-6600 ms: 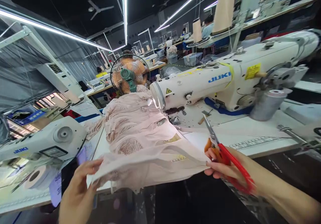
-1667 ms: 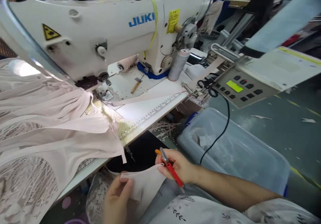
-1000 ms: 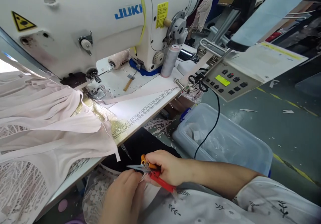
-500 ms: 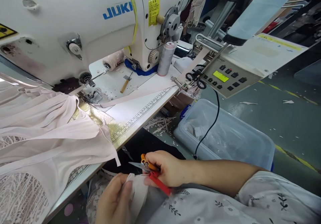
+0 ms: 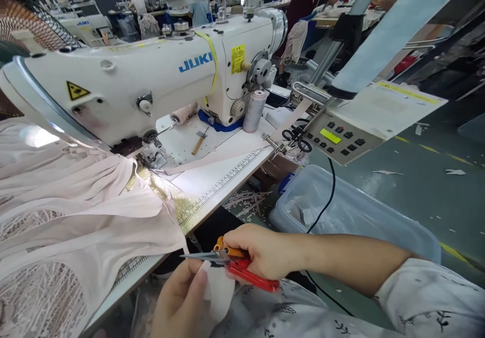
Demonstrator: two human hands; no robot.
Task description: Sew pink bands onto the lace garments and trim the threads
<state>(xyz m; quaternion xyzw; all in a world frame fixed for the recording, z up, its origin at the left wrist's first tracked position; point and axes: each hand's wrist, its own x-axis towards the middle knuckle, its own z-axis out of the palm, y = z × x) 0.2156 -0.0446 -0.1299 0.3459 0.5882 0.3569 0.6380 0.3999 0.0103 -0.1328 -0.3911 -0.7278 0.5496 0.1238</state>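
My right hand [image 5: 261,252] is closed round red and orange thread snips [image 5: 227,263], whose blades point left over a small pale pink fabric piece [image 5: 220,290]. That piece is pinched in my left hand [image 5: 182,302], low in the view over my lap. Both hands are below the front edge of the sewing table [image 5: 223,189]. A pile of pale pink garments [image 5: 76,211] with lace parts lies on the table to the left.
A white JUKI sewing machine [image 5: 151,85] stands on the table with a thread cone [image 5: 254,110] beside it. A control panel [image 5: 337,138] hangs at the right. A clear plastic bin [image 5: 352,214] sits on the floor. Other people work at the back.
The view has tilted up since half a second ago. My right hand has turned the snips flatter, blades pointing left over the fabric piece. Earlier I held a garment on the table.
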